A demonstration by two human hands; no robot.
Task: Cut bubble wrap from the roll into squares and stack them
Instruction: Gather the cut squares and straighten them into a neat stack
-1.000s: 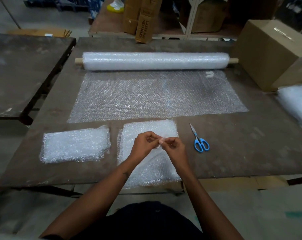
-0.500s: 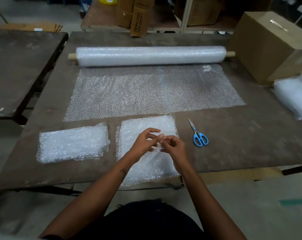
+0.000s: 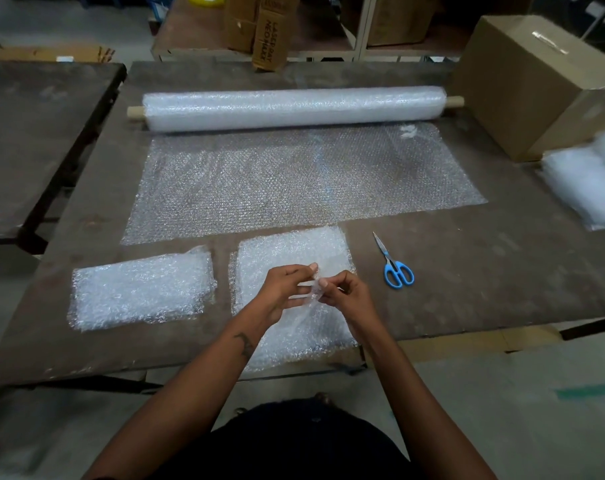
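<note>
- The top sheet (image 3: 311,306) of the near pile (image 3: 287,251) is pinched between both hands at a raised fold, just above the middle of the pile. A second ago the fingertips met low and tight over the pile; now the film is lifted into a small crumpled peak between them.
- The left hand (image 3: 287,289) has loosened since then: its forefinger and middle finger stretch out toward the right, while thumb and lower fingers keep a grip on the film. The right hand (image 3: 342,289) keeps a narrow pinch, fingers curled round the fold.
- My reading is that the hands are working one layer apart from the pile, or tidying it, not cutting.
- A second, flatter pile (image 3: 138,292) lies just to the left, apart from the first, and has not moved.
- The scissors (image 3: 394,268) lie untouched on the surface (image 3: 484,271) to the right of the near pile, blades pointing away from the person, in the same spot as before.
- Beyond the piles, the unrolled length of bubble wrap (image 3: 294,181) lies flat, joined to the roll (image 3: 294,107) at the far side; nothing shows a fresh cut.
- A cardboard box (image 3: 536,84) and more bubble wrap (image 3: 585,181) sit at the right edge.
- Much of the roll remains, so the task is far from done.
</note>
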